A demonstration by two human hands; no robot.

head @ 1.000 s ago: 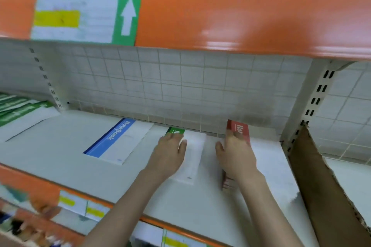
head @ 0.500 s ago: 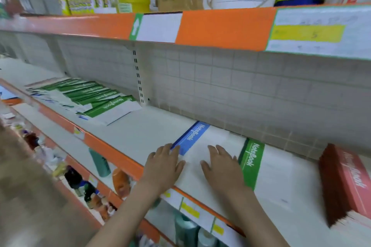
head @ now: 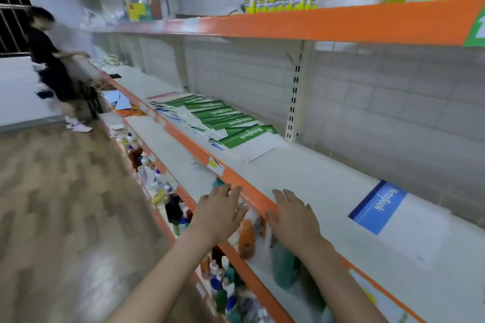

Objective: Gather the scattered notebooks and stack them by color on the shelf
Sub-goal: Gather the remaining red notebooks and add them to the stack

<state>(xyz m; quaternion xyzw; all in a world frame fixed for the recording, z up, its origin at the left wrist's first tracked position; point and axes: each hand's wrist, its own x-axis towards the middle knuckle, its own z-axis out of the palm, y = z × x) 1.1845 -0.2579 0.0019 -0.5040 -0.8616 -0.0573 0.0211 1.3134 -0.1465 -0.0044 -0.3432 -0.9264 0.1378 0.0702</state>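
Hovering spread and empty at the shelf (head: 301,173) front edge: right fingers (head: 284,198) over the lip, left fingers (head: 228,191) just off it. Blue notebook (head: 378,207) flat rightward, nearer right hand (head: 294,220); green pile (head: 225,120) far leftward, beyond left hand (head: 217,215).

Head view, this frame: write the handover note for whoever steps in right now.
Left hand: open, holding nothing, out past the shelf edge.
Right hand: open, holding nothing, at the shelf edge.
Blue notebook: lying alone on the shelf, right of the hands.
Green notebooks: fanned out loosely further left, with some blue-edged ones underneath.
Done: the blue notebook is laid flat.
Left: gather the fanned spread and stack it by color.
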